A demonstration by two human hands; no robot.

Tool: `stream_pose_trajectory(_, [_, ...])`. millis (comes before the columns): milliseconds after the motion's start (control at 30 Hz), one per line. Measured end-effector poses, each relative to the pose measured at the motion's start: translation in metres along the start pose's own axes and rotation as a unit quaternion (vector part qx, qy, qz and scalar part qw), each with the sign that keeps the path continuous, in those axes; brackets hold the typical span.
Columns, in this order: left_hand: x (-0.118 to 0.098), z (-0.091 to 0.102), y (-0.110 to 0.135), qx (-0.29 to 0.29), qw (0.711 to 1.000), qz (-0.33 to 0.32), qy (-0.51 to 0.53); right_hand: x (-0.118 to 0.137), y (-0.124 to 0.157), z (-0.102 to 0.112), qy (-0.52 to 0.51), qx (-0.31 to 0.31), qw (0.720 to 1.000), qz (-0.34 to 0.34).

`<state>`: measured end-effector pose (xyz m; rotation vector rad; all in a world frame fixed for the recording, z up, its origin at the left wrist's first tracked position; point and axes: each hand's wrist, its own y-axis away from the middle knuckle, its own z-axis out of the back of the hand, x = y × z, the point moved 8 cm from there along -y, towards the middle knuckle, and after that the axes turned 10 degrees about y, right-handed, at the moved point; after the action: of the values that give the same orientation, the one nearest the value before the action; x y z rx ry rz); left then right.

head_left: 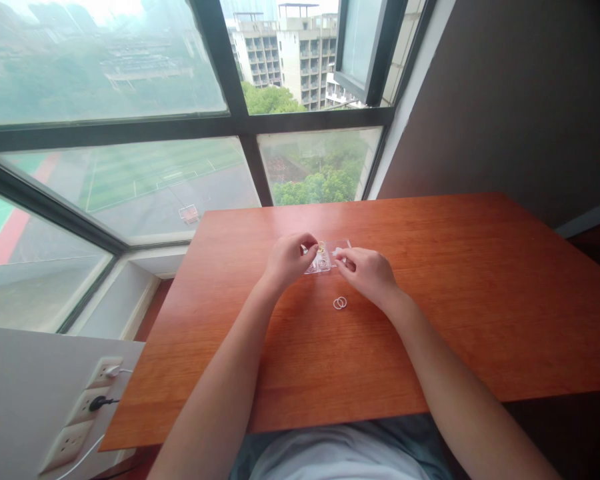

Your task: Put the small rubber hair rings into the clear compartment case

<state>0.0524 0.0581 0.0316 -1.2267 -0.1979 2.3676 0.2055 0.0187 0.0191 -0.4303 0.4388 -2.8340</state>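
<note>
A small clear plastic box (323,269) with compartments lies on the wooden table, its clear lid (337,245) folded open to the right. Small items, some yellowish, show inside it. My left hand (289,259) is at the box's left side, thumb and fingers pinched together over it. Over the lid, my right hand (370,270) is also closed in a pinch. Whatever either hand holds is too small or hidden to name. Two white rings (340,303) lie overlapping on the table, nearer to me than the box.
The reddish-brown table (480,300) runs up to large windows (180,180) and a grey wall (520,100) on the right. Wall sockets (83,407) with plugs and cables are at the lower left, beside the table edge.
</note>
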Motion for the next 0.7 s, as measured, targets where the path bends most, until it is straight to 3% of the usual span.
stream_pose_trajectory(267, [0.001,0.004,-0.001,-0.003,1.0,0.004,0.006,0.007,0.005,-0.01,-0.06,0.138,0.988,0.04])
stream_pose_trajectory(500, [0.0,0.004,-0.001,0.002,1.0,0.009,0.006,0.016,0.026,-0.026,-0.171,0.32,0.926,0.102])
stream_pose_trajectory(700, [-0.001,0.004,-0.001,0.004,1.0,0.005,0.009,0.015,0.024,-0.03,-0.15,0.304,0.936,0.097])
